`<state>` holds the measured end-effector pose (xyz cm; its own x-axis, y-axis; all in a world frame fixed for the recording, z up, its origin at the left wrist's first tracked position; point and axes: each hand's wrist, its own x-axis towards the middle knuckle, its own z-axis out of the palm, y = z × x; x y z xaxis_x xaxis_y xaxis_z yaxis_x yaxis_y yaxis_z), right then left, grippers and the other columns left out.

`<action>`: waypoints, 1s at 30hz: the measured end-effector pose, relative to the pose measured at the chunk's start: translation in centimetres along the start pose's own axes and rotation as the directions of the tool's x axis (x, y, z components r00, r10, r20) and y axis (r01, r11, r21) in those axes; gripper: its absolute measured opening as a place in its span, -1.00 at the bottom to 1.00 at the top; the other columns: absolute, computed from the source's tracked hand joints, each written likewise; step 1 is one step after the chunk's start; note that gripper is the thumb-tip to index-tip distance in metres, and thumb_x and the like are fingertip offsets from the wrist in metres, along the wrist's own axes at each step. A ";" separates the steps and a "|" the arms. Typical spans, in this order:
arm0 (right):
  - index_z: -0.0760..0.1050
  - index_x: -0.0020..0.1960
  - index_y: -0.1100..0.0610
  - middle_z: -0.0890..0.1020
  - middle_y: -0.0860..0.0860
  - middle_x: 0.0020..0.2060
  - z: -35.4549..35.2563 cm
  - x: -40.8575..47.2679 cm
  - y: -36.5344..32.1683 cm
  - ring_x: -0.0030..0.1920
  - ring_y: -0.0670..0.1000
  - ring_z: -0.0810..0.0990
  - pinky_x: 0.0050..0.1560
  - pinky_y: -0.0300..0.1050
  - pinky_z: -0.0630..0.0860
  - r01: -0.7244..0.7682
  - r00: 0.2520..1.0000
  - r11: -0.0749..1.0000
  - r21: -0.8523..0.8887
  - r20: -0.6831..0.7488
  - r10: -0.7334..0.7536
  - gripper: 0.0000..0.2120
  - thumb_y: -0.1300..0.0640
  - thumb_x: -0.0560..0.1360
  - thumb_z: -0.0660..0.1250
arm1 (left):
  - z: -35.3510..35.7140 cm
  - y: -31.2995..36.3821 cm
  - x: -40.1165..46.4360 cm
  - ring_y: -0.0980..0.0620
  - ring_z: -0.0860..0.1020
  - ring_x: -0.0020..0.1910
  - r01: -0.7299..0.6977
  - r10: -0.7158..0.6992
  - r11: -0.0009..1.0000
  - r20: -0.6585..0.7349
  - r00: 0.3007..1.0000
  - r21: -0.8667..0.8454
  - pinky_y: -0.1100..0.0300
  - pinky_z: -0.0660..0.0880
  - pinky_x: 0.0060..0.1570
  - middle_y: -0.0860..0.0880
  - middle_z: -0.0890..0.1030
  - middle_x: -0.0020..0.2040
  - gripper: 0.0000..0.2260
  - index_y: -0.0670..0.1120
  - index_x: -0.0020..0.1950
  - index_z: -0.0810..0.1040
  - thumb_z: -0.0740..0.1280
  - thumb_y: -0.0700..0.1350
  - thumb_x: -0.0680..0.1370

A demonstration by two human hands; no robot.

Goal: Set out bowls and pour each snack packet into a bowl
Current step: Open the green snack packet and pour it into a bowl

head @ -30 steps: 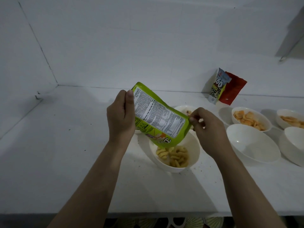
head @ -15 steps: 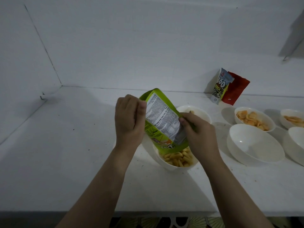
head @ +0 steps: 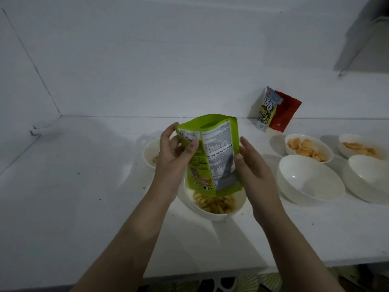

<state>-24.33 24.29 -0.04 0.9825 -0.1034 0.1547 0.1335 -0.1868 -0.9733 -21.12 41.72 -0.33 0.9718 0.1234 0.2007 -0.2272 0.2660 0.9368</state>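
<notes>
Green snack packet (head: 212, 157) hung upside down over a white bowl (head: 212, 209) of yellow snacks on the tabletop (head: 84, 197). The left hand (head: 174, 159) had its grip clamped on the packet's left edge, while the right hand (head: 255, 167) pressed its fingers against the right edge.

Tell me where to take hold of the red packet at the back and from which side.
Grip the red packet by its upper right corner, coming from the right. It stands leaning against the wall, and the white packet overlaps its left edge, so only the right side and top are free; the filled bowl in front makes a low approach awkward.
</notes>
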 end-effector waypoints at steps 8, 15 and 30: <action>0.53 0.25 -0.04 0.72 -0.07 0.08 -2.2 1.4 -2.7 0.08 -0.13 0.68 -0.02 -0.29 0.61 -0.046 0.972 0.963 0.264 0.233 -0.018 -0.68 0.10 0.50 0.35 | 0.9 0.6 0.4 0.04 0.61 0.12 -0.053 0.043 0.995 0.113 0.993 0.089 0.08 0.55 0.05 -0.05 0.65 0.13 -0.55 0.03 0.17 0.41 0.53 0.01 0.39; 0.62 0.12 0.19 0.74 0.08 -0.01 -2.0 2.4 -2.7 0.02 0.01 0.71 0.01 -0.17 0.63 -0.031 0.995 0.937 0.347 0.104 -0.006 -0.67 0.11 0.38 0.45 | 1.1 1.0 0.7 0.05 0.66 -0.07 -0.066 0.047 0.992 0.164 0.985 0.109 0.10 0.56 -0.12 0.00 0.71 -0.10 -0.63 0.02 0.03 0.37 0.47 -0.08 0.35; 0.70 -0.08 0.16 0.75 0.11 -0.16 -0.8 2.1 -4.3 -0.12 0.09 0.74 -0.12 -0.11 0.65 0.024 0.999 0.944 0.328 0.030 -0.036 -0.80 0.11 0.33 0.49 | 1.3 0.8 0.4 0.03 0.63 -0.11 -0.234 0.242 0.919 0.015 0.970 0.317 0.02 0.57 -0.12 0.04 0.65 -0.17 -0.82 0.11 -0.14 0.42 0.42 0.08 0.50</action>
<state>-22.98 24.07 4.57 0.9806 -0.0673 0.1840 0.1919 0.1414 -0.9712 -20.82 40.70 0.89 0.8887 0.1701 0.4257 -0.4166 -0.0877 0.9048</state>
